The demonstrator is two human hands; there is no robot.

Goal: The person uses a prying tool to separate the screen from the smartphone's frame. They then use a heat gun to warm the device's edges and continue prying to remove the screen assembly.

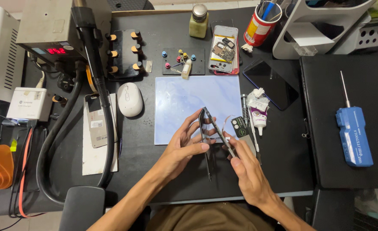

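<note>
Both hands meet over the near edge of the pale blue work mat [184, 102], seen from the head camera looking straight down. Left hand [182, 147] comes in from the lower left, fingers spread long and half curled, thumb and fingertips pinching a thin dark phone frame [207, 124] by its near left side. Right hand [248, 171] comes up from the lower right, fingers closed around the frame's lower right end.

That frame stands on edge, so it shows as a narrow sliver. Its long axis runs diagonally: the far end points up and left toward the mat, the near end slants down and right into the right hand. It sits between the two hands, above the left palm and just beyond the right fingertips.

Black tweezers [209, 164] lie beneath, pointing toward the person. A small white glue tube [259, 119] rests just right of the mat, a white mouse [129, 99] well to the left.
</note>
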